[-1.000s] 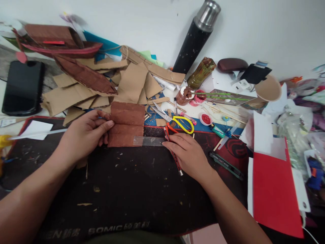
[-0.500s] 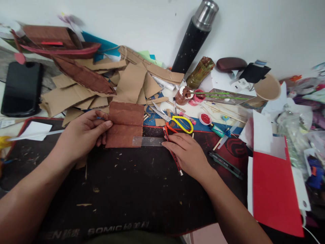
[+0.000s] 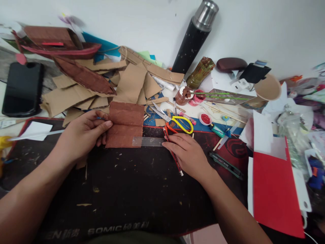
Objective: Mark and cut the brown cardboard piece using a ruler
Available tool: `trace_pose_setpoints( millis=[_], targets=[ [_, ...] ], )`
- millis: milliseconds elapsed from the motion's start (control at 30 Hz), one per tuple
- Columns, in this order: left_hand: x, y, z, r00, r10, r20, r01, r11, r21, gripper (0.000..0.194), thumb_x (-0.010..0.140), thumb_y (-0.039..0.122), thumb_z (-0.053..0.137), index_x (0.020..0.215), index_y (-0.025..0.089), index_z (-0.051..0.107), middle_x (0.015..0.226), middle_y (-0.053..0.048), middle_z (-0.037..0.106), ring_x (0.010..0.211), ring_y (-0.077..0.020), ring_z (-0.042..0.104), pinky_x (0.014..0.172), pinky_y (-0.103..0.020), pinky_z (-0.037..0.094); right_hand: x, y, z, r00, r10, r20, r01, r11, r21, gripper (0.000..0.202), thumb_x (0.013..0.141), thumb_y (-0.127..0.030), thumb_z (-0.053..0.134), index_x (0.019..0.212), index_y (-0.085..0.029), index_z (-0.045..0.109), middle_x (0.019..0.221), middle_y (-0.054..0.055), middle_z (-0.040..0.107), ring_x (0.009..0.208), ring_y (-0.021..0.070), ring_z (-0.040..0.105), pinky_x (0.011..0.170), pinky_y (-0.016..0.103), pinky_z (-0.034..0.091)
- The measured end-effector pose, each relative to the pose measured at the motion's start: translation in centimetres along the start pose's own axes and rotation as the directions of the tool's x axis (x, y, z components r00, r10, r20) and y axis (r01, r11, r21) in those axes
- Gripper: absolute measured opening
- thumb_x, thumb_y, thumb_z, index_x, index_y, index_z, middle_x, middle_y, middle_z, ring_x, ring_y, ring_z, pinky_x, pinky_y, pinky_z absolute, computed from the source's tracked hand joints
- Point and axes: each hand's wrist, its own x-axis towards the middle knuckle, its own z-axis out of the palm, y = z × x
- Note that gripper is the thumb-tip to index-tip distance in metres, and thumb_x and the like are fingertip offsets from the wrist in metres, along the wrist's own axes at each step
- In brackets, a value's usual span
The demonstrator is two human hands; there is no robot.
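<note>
Works at the far half of the black mat (image 3: pixel 122 189), apparently on a measuring or lining-up step, with the clear ruler (image 3: pixel 149 141) overlapping the near right corner of the brown card (image 3: pixel 125 117). Calls next, by all appearances, for a steady card, a straight ruler and a free pencil point. Pinches the card's left edge with the left hand (image 3: pixel 82 135), thumb and fingers drawn almost together. Bends the right hand (image 3: pixel 189 154) down onto the ruler's right end, fingers curled and close, with the red-and-black pencil (image 3: pixel 176 161) under or between them; cannot tell whether pinched or merely covered. Shows yellow-handled scissors (image 3: pixel 167 117) just beyond, then piled cardboard pieces (image 3: pixel 130 81) behind the card, a brown boat (image 3: pixel 76 53) at far left, and a tall black flask (image 3: pixel 191 44) by the wall.
</note>
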Motion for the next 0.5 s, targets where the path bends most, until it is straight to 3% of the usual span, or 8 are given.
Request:
trace_pose_setpoints(
  millis=[267,500],
  targets=[
    [-0.14,-0.02,0.16,1.0,0.016,0.015,-0.017,0.999,0.036,0.02,0.091,0.04,0.071,0.098,0.026,0.059,0.05,0.01,0.06,0.038,-0.0129,0.053,0.04,-0.024,0.039,-0.01,-0.05,0.12,1.0,0.0,-0.004,0.0,1.0,-0.011,0.031,0.113,-0.01,0.06,0.136,-0.022,0.078,0.13,0.012,0.084,0.124,0.0295,0.076,0.106,0.048,0.065],
    [-0.35,0.24,0.49,1.0,0.008,0.013,-0.01,0.99,0.142,0.025,0.094,0.05,0.067,0.098,0.028,0.057,0.052,0.009,0.064,0.04,-0.0157,0.057,0.042,-0.026,0.042,-0.18,-0.04,0.35,0.995,0.059,-0.079,-0.06,0.998,-0.007,0.028,0.112,-0.014,0.065,0.134,-0.023,0.08,0.129,0.013,0.085,0.123,0.0296,0.078,0.106,0.048,0.065]
  ],
)
